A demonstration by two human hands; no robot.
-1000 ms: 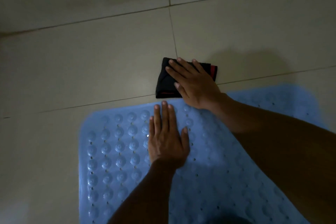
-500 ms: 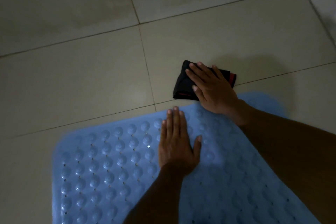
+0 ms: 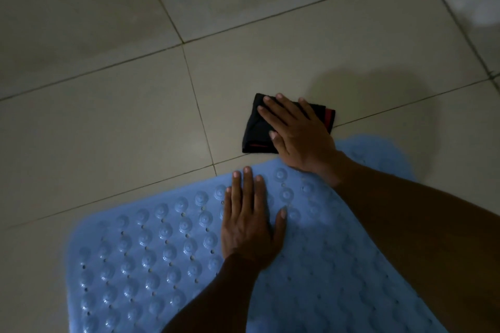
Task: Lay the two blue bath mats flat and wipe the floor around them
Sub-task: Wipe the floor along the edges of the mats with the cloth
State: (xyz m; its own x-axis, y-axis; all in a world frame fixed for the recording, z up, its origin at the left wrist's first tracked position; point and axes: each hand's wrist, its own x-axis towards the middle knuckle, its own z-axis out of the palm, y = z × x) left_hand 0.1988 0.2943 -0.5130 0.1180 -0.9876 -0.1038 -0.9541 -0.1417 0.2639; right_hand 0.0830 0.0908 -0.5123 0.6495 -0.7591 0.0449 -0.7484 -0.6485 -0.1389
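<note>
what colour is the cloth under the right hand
Black with red trim: the cloth shows red at its right end and near edge. Head view, the only one.

The right hand [image 3: 300, 138] slid the black cloth [image 3: 254, 127] rightward off the grout line [image 3: 200, 107] — the left hand [image 3: 249, 224] shifted right too.

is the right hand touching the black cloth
Touching. The head view shows the right hand lying flat on top of the cloth, its straight fingers spread across it with no gap.

home bathrm, tiled floor [image 3: 108, 143], blue suction bath mat [image 3: 135, 265]
</note>
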